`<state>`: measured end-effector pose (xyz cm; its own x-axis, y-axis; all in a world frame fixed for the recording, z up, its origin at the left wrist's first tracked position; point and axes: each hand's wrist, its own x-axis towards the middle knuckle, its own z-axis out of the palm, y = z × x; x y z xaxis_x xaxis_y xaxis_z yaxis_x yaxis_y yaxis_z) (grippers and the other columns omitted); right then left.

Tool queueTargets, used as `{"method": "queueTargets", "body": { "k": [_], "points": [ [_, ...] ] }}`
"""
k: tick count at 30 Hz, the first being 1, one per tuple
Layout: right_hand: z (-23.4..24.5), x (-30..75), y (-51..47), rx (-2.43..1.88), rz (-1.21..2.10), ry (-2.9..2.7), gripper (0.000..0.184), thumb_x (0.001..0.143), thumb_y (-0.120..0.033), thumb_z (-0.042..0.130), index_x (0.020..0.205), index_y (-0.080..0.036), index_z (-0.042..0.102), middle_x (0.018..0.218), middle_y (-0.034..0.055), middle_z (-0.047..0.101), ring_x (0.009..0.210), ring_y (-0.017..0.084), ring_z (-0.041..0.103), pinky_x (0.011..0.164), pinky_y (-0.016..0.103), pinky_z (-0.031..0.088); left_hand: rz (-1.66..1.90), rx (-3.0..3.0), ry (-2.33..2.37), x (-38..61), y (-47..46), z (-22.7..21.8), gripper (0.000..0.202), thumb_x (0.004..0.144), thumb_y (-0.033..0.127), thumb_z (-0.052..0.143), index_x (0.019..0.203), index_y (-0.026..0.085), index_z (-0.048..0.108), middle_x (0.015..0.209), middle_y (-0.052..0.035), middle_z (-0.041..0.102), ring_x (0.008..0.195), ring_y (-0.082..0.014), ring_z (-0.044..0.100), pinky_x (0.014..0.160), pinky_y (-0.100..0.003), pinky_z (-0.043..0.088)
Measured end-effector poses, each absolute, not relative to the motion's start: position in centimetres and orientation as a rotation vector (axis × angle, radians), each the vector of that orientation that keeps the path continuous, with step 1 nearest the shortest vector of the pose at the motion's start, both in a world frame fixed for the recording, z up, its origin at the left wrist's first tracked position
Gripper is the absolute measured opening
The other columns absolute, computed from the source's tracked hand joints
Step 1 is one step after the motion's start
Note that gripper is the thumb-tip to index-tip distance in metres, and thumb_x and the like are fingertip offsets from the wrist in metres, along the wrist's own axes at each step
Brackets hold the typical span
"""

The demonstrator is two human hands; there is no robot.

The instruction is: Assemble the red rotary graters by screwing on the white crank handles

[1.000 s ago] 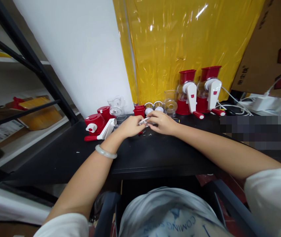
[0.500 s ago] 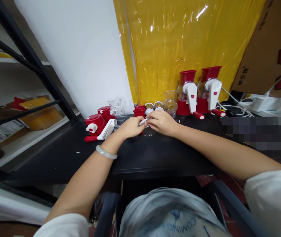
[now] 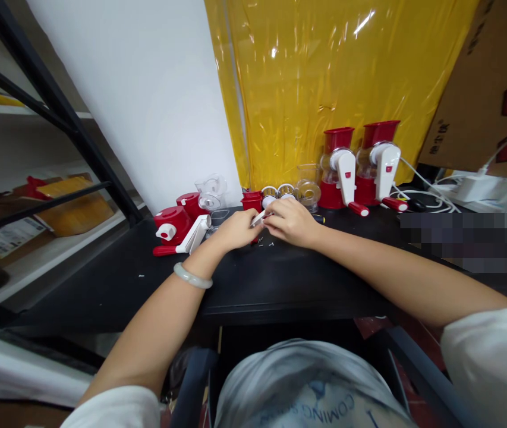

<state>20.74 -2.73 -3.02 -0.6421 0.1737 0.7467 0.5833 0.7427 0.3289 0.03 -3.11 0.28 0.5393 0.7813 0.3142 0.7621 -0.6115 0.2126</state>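
My left hand [image 3: 241, 229] and my right hand [image 3: 292, 222] meet over the black table, both closed on one small white plastic part [image 3: 259, 217]. Its middle shows between my fingertips; the fingers cover its ends, so its exact kind is unclear. Tiny screws [image 3: 271, 244] lie on the table just below my hands. Behind them stand a small red plastic hopper [image 3: 251, 200] and metal grater drums [image 3: 269, 194] with white rims. Left of my left hand lies a white crank handle [image 3: 194, 233] with a red grip, beside red grinder bases [image 3: 172, 223].
Two assembled red-and-white rotary graters [image 3: 339, 169] stand at the back right. Clear plastic housings [image 3: 212, 193] sit at the back left. White cables and a power strip [image 3: 474, 187] lie far right. A black metal shelf frame [image 3: 79, 137] rises on the left.
The white part tilts slightly more upright between my fingers. Otherwise my hands and the things on the table stay almost where they were.
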Motion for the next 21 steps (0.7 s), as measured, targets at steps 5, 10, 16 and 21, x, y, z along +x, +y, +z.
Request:
{"method": "queueTargets", "body": {
  "k": [5,10,16,21],
  "points": [
    [-3.4,20.9,-2.2,-0.569,-0.542,-2.383,0.017,0.093,-0.02,0.055,0.088,-0.016,0.071,0.091,0.0112,0.069,0.086,0.023,0.061,0.075,0.036,0.047,0.531,2.702,1.483,-0.3,-2.8,0.2,0.026,0.09,0.042,0.055,0.094,0.018,0.065,0.086,-0.0091,0.073,0.079,-0.0243,0.067,0.066,-0.031,0.043],
    [-4.0,21.1,-1.7,-0.599,-0.272,-2.524,0.01,0.085,-0.013,0.064,0.089,-0.016,0.072,0.089,0.008,0.07,0.086,0.021,0.065,0.078,0.034,0.05,0.46,2.692,1.495,-0.3,-2.8,0.3,0.03,0.09,0.046,0.055,0.093,0.018,0.066,0.085,-0.0087,0.073,0.079,-0.0245,0.068,0.066,-0.03,0.043],
    [-4.1,21.0,-1.8,-0.591,-0.156,-2.506,0.016,0.092,-0.018,0.058,0.096,-0.017,0.074,0.097,0.0086,0.071,0.09,0.02,0.065,0.082,0.035,0.05,0.403,2.698,1.499,-0.3,-2.9,0.4,0.029,0.09,0.045,0.054,0.09,0.018,0.065,0.082,-0.0089,0.072,0.076,-0.0244,0.067,0.063,-0.03,0.041],
    [-3.4,21.6,-1.3,-0.65,-0.236,-2.18,0.016,0.091,-0.022,0.059,0.098,-0.017,0.072,0.091,0.0088,0.064,0.089,0.022,0.059,0.082,0.037,0.049,0.407,2.705,1.477,-0.3,-3.0,0.5,0.023,0.087,0.039,0.056,0.09,0.018,0.065,0.082,-0.0084,0.072,0.074,-0.0236,0.067,0.062,-0.029,0.041]
  ]
}}
